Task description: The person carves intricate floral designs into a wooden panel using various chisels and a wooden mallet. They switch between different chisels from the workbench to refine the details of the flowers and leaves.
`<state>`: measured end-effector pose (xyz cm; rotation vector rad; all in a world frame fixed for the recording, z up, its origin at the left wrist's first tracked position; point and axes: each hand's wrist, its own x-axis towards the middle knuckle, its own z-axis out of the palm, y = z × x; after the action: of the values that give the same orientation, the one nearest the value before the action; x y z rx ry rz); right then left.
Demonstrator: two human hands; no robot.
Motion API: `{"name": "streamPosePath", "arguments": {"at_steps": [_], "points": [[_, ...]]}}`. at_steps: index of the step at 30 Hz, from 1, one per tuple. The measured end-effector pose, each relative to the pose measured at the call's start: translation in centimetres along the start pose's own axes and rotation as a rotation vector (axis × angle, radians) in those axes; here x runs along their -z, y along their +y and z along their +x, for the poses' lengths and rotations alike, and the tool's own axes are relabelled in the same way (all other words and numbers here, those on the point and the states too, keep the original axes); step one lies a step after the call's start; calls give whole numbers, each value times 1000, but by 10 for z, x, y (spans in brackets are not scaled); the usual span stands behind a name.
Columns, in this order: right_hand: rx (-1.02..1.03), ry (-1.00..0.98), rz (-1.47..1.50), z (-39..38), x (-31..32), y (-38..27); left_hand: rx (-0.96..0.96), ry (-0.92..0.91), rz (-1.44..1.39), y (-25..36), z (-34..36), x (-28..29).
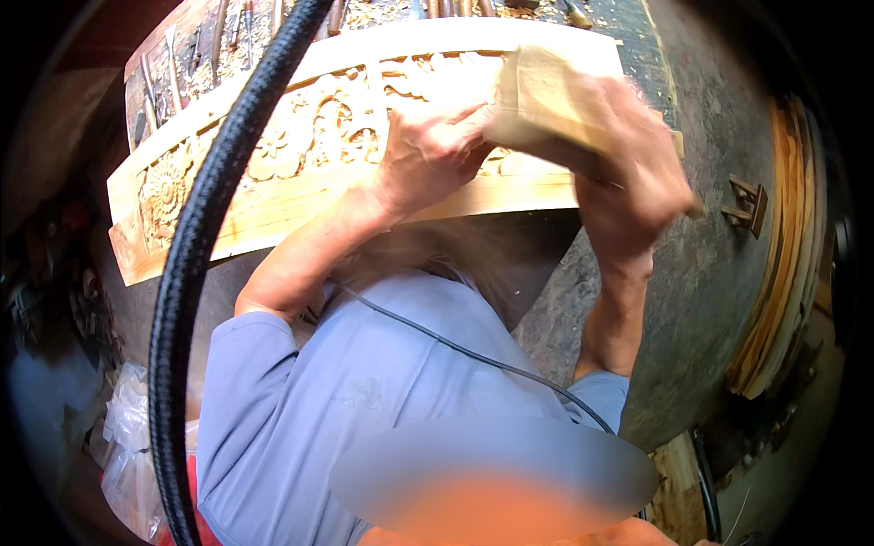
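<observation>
A pale wooden board (510, 196) carved with flowers and scrollwork lies across the workbench in front of me. My left hand (432, 153) is closed above the carving, right of its middle; the mallet head and the fingers hide what it grips. My right hand (642, 168), smeared by motion, is wrapped round a wooden mallet (551, 100). The blocky head of the mallet is just right of my left hand, over the board's right part, and covers some of the carving there.
Several chisels (219, 36) and wood shavings lie along the bench's far side. Curved planks (785, 246) lean at the right, near a small wooden piece (746, 206). A black braided cable (211, 196) crosses the left of the view. A plastic bag (129, 446) sits lower left.
</observation>
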<state>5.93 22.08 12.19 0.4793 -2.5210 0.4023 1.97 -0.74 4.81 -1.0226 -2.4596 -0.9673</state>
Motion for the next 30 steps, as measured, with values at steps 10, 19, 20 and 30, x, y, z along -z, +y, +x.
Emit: {"name": "streamPosePath", "arguments": {"at_steps": [10, 19, 20, 30], "points": [[-421, 263, 380, -25, -16, 3, 705, 404, -950, 30, -46, 28], [-293, 182, 361, -14, -33, -3, 878, 478, -1119, 37, -72, 13], [-292, 178, 354, -14, -34, -2, 871, 470, -1113, 37, -73, 12], [-47, 162, 454, 22, -37, -5, 968, 466, -1120, 46, -73, 14]]}}
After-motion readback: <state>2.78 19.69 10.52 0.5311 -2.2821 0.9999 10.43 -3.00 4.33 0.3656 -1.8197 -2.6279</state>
